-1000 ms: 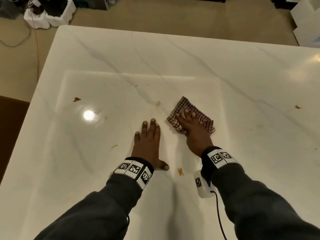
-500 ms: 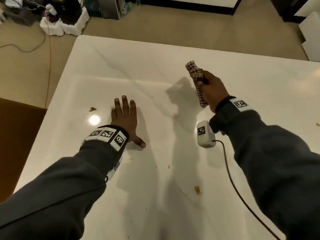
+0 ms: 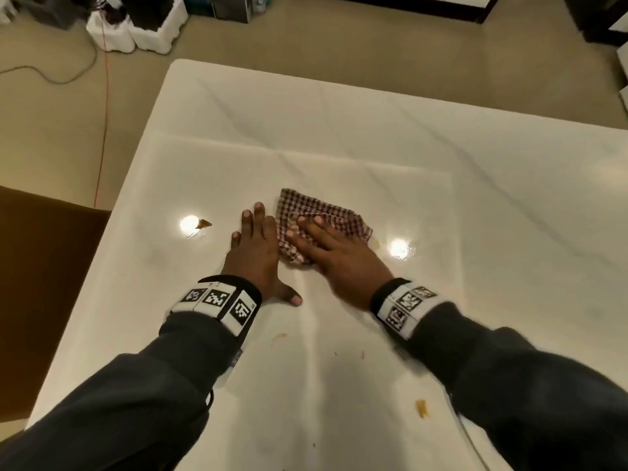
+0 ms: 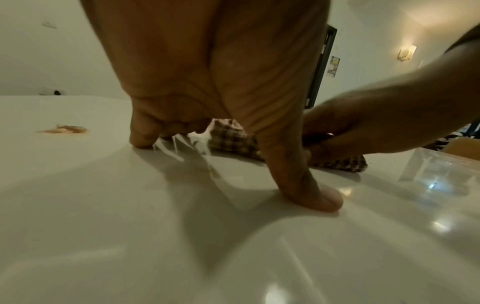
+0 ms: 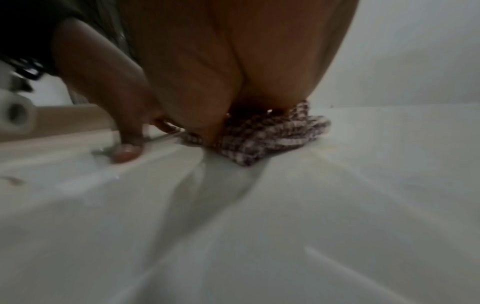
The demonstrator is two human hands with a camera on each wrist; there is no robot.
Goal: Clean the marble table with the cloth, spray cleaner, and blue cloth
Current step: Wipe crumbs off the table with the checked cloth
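Note:
A red-and-white checked cloth (image 3: 323, 219) lies bunched on the white marble table (image 3: 373, 137) near its middle. My right hand (image 3: 334, 253) lies flat on the cloth with straight fingers and presses it down. Just left of it my left hand (image 3: 253, 249) rests flat on the marble, fingers straight, thumb spread out. In the left wrist view the cloth (image 4: 233, 139) shows past my left hand's thumb (image 4: 311, 191). The right wrist view, blurred, shows the cloth (image 5: 272, 135) under my palm. No spray cleaner or blue cloth is in view.
Brown crumbs and smears dot the table: one (image 3: 204, 224) left of my hands, one (image 3: 421, 407) near the front, one (image 3: 375, 244) beside the cloth. The table's left edge (image 3: 112, 212) drops to the floor. White boxes (image 3: 136, 25) and cables lie beyond.
My right hand, which held the cloth lifted above the table half a second ago, has come back down and now presses it flat beside my left hand.

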